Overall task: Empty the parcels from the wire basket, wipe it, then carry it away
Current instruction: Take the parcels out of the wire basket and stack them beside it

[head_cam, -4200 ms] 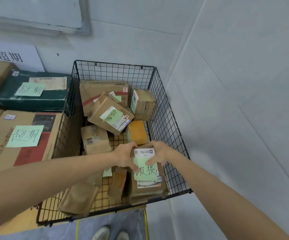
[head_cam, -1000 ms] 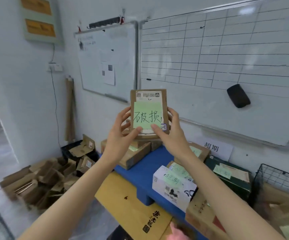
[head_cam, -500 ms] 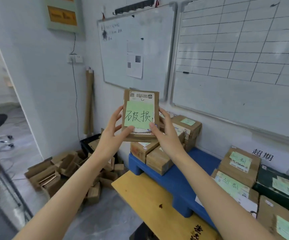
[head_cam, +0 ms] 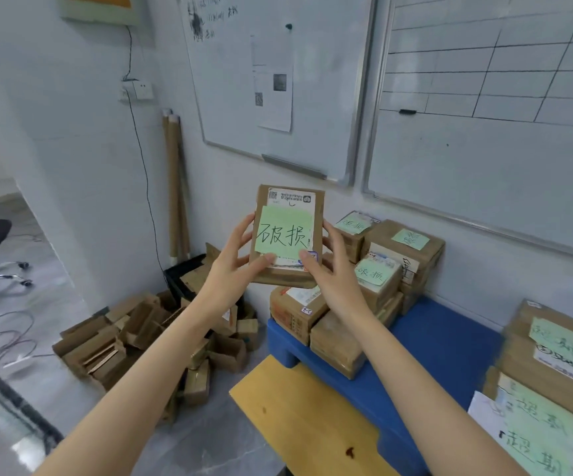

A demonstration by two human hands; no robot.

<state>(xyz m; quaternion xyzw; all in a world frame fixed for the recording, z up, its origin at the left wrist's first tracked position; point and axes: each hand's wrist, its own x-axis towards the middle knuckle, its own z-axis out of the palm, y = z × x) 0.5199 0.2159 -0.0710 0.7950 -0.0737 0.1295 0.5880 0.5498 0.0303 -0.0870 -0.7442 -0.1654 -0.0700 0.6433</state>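
I hold the parcel (head_cam: pixel 286 237) upright between left hand (head_cam: pixel 231 269) and right hand (head_cam: pixel 329 273), above the stack (head_cam: pixel 374 269) at 1 o'clock (apparently light, stiff cardboard; best gripped by its side edges).

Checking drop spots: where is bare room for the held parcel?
Free: bare strip of the blue plastic platform between the stacked brown cardboard parcels and the green-noted boxes; also the yellow wooden board. Crowded: the platform's left end.

Brown parcel (head_cam: pixel 286 235) — upright, green-noted
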